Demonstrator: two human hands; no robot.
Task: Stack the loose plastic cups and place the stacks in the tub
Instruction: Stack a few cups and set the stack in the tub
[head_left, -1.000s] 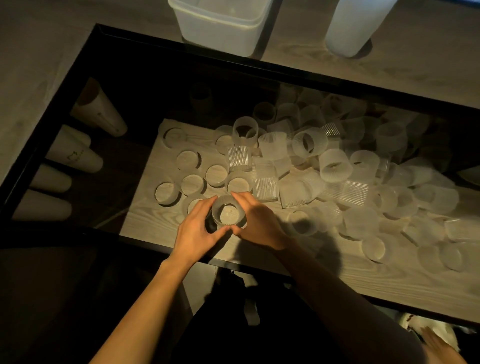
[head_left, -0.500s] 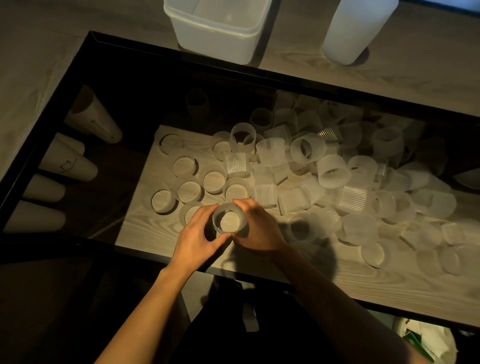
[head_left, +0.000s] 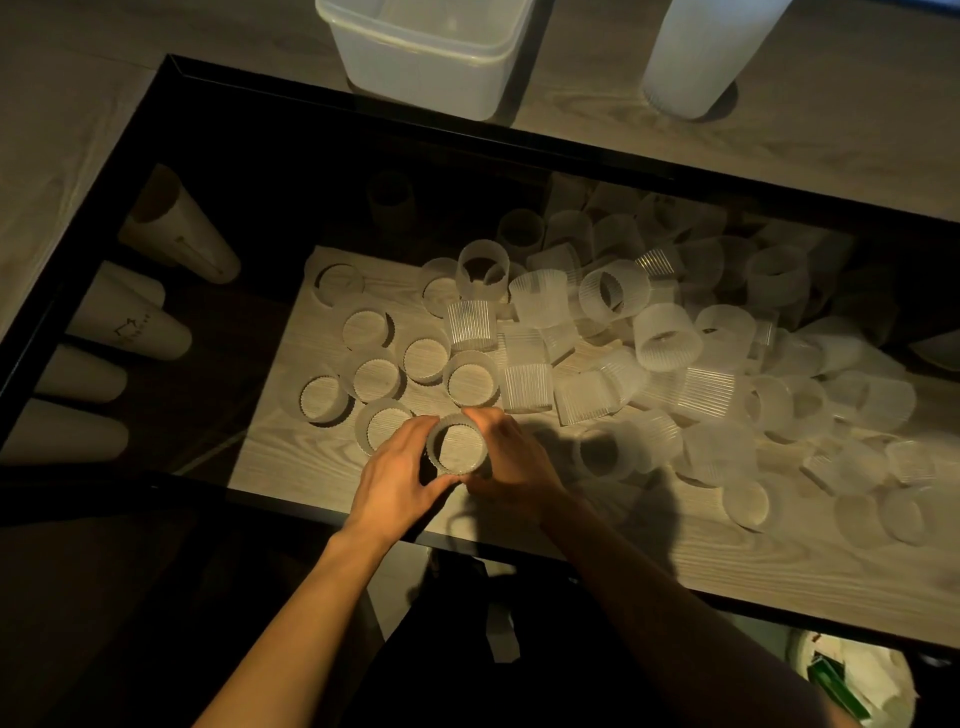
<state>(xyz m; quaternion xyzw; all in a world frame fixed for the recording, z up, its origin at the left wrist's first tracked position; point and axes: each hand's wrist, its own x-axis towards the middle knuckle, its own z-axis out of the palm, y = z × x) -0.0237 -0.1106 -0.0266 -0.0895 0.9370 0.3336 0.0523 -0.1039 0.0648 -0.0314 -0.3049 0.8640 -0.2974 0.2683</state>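
A frosted, ribbed plastic cup (head_left: 457, 448) stands upright near the front edge of the glass table. My left hand (head_left: 397, 480) grips its left side and my right hand (head_left: 511, 460) grips its right side. Whether other cups are nested inside it cannot be told. Several upright cups (head_left: 375, 378) stand just behind my hands. A big heap of loose cups (head_left: 665, 338), many lying on their sides, spreads to the right. The white tub (head_left: 431, 52) sits on the floor beyond the table's far edge.
The black frame (head_left: 332, 111) rims the glass table. Paper cups (head_left: 176, 236) lie under the glass at the left. A tall white container (head_left: 696, 52) stands right of the tub. A bag with green packaging (head_left: 852, 680) sits at the bottom right.
Both hands have kept hold of the same cup in about the same spot. The view has tilted slightly, so the tub shows lower in the frame.
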